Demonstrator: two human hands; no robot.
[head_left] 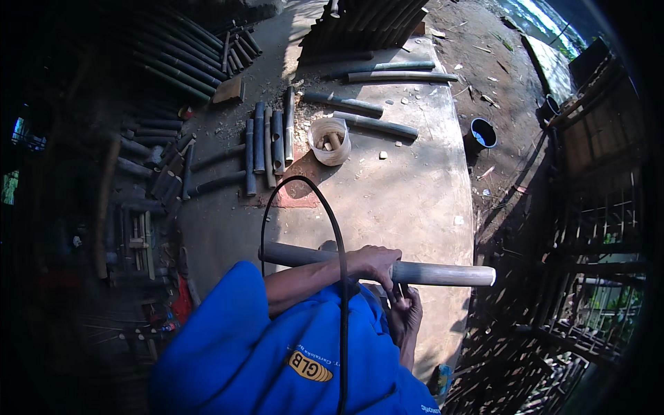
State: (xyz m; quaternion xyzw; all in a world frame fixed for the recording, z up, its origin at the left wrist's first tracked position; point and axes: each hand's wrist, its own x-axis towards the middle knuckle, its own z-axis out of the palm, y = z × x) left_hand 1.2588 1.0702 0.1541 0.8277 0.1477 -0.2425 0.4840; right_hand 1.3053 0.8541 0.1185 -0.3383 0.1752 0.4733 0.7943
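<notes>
A grey-green bamboo tube (pixel 446 274) lies crosswise in front of my body, its pale cut end at the right. My left hand (pixel 373 263) grips it from above near the middle, fingers bent around it. Just below the tube, on its near side, my right hand (pixel 407 310) is closed with the fingertips up against the bamboo. Something small and dark shows at those fingers, too small and shaded to name. The left part of the tube passes behind a black cable loop (pixel 337 235) and my left forearm.
A whitish plastic bucket (pixel 339 158) holding wood pieces stands ahead on the concrete floor (pixel 408 200). Several cut bamboo tubes (pixel 377 124) lie around it among chips. Bamboo poles (pixel 173 62) are stacked at the far left. A black bucket (pixel 482 135) stands on the dirt at the right.
</notes>
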